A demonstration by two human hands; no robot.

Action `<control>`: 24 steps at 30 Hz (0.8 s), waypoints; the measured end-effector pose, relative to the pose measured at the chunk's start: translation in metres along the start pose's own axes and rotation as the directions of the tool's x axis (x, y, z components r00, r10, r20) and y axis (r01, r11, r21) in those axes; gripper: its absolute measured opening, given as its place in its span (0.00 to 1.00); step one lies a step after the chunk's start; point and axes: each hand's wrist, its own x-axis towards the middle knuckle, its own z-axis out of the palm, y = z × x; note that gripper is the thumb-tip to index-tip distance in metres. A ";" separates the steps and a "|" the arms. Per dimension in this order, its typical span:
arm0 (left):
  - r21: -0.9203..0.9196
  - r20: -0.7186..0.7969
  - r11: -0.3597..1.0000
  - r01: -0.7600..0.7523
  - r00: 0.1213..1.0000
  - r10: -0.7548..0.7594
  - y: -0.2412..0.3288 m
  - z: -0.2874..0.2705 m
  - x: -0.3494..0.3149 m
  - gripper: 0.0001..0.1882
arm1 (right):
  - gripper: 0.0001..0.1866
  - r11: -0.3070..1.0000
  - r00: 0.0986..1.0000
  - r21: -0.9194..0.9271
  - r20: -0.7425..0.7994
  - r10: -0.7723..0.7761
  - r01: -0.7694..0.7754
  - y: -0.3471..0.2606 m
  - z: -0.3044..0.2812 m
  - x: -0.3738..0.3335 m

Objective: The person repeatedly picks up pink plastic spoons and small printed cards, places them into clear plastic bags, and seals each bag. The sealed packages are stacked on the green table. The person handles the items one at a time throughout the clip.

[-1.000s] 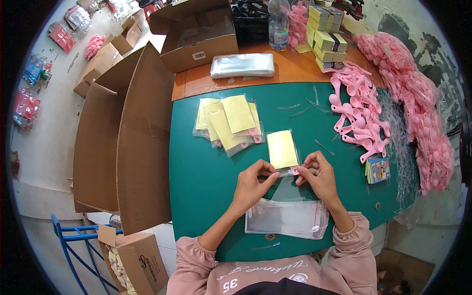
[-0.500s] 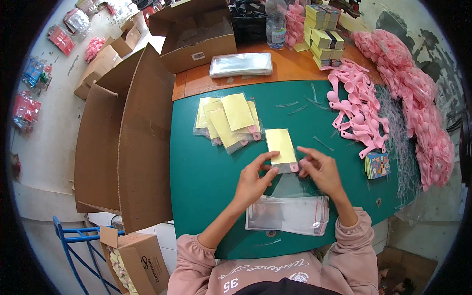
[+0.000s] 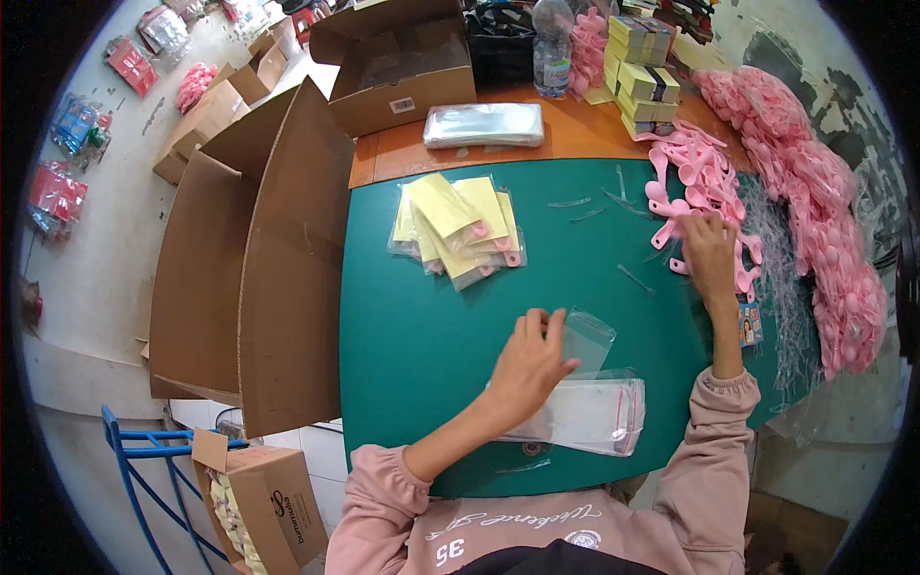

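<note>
My left hand hovers over the near middle of the green table, thumb and fingers apart. Beside its fingertips is a clear plastic bag, slanting up from a stack of clear flat bags. My right hand reaches into the heap of pink plastic spoons, its fingers curled down and closed on a spoon there; the fingertips are partly hidden. A pile of bagged yellow cards, with pink handle ends showing, lies at the far left of the table. Just below my right hand sits a small stack of printed cards.
Tall cardboard boxes line the table's left side. Along the back stand another box, a pack of clear bags, a water bottle and banded card stacks. Bundled pink spoons run down the right edge.
The bagged yellow card has left my hands and lies on top of the far-left pile. My right hand has moved up and right to the spoons; my left hand has come down beside a clear bag.
</note>
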 end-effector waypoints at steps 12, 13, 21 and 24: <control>-0.429 0.314 0.890 0.153 0.949 -0.012 -0.013 -0.012 0.021 0.09 | 0.08 0.141 0.865 0.983 0.035 0.501 -0.121 -0.076 -0.062 -0.033; -0.429 0.313 0.890 0.153 0.950 -0.012 -0.017 -0.008 0.022 0.09 | 0.08 0.141 0.865 0.983 0.034 0.501 -0.121 -0.081 -0.061 -0.036; -0.708 0.496 0.500 0.498 0.855 -0.150 -0.024 -0.007 0.025 0.18 | 0.08 -0.005 0.820 0.985 0.147 0.552 -0.173 -0.099 -0.061 -0.038; -0.694 0.510 0.500 0.518 0.844 -0.166 -0.022 -0.012 0.027 0.21 | 0.08 0.003 0.821 0.987 0.131 0.555 -0.159 -0.101 -0.062 -0.038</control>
